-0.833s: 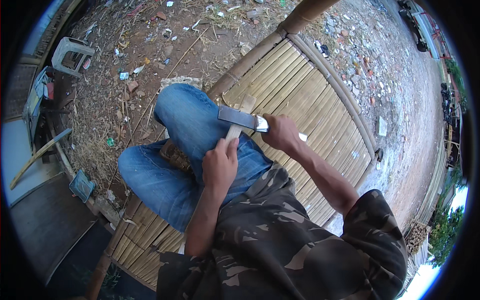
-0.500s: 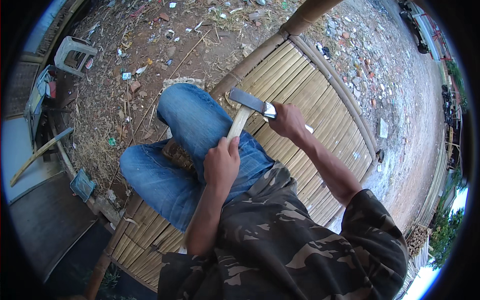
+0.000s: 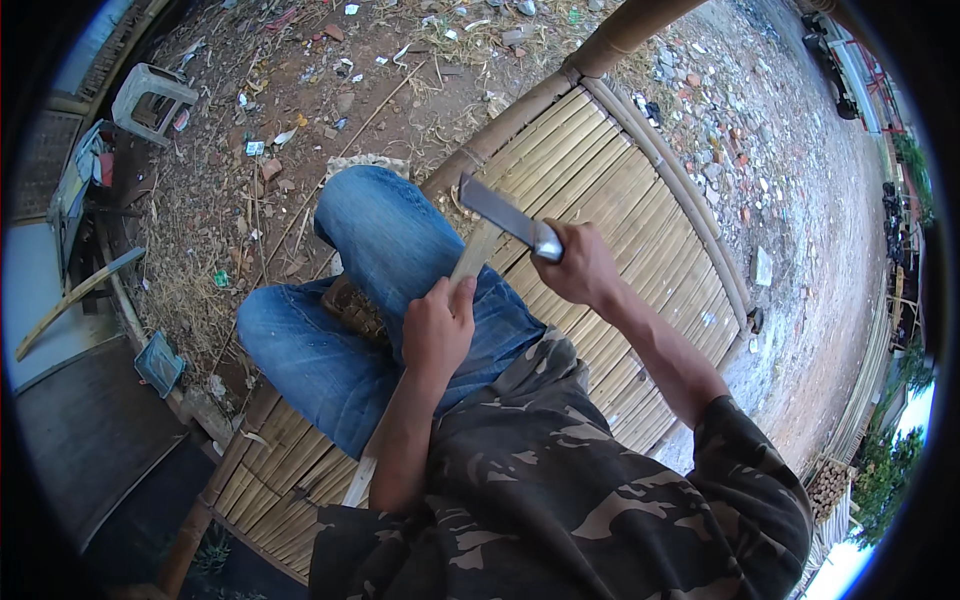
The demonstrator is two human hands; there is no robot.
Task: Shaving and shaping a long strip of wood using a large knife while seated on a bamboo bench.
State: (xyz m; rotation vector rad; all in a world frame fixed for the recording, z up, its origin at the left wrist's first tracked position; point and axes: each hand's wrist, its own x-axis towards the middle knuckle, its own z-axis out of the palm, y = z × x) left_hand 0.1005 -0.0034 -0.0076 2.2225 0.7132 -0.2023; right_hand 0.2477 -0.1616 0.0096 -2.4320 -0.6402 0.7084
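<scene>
My left hand (image 3: pixel 438 328) is closed around a pale, flat strip of wood or bamboo (image 3: pixel 472 254), its thumb lying along the strip. The strip slants over my jeans, and a pale length (image 3: pixel 362 478) shows again beside my left elbow. My right hand (image 3: pixel 578 264) grips the handle of a broad-bladed knife (image 3: pixel 497 212), whose metal collar shows at the fist. Its dark blade points up and left, over the strip's far end. Whether blade and strip touch, I cannot tell.
I sit on a bamboo-slat platform (image 3: pixel 590 180) edged with thick poles. Littered dirt ground (image 3: pixel 290 110) lies beyond it. To the left are a plastic stool (image 3: pixel 152 102), a curved wooden piece (image 3: pixel 78 300) and a small blue basket (image 3: pixel 160 364). Bundled poles (image 3: pixel 832 484) stand far right.
The knife has tilted, its handle end dropping slightly toward me. My left hand and the strip have shifted a little down and left, and more of the strip shows by my left elbow.
</scene>
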